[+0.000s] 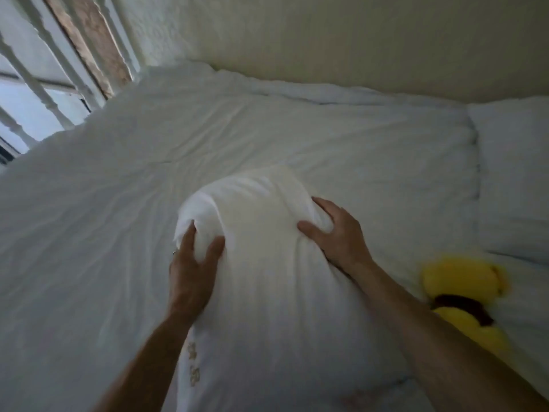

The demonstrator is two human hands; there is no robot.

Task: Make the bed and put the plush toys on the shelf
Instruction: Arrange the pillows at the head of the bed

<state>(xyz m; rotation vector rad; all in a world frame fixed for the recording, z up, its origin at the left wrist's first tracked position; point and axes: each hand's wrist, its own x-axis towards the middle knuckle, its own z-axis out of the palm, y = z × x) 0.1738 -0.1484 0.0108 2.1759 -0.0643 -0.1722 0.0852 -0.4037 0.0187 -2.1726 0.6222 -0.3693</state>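
A white pillow [261,263] is held up over the bed, its far end bunched. My left hand [191,269] grips its left side, fingers and thumb dug into the cloth. My right hand [335,233] grips its right side the same way. Below lies the bed [148,162] under a smooth white duvet. A yellow plush toy [463,289] with a dark red band lies on the bed to the right, partly hidden by my right forearm.
A second white pillow [514,173] lies at the right end of the bed against the cream wall [326,40]. A window with white bars [38,84] stands at the far left beside the bed.
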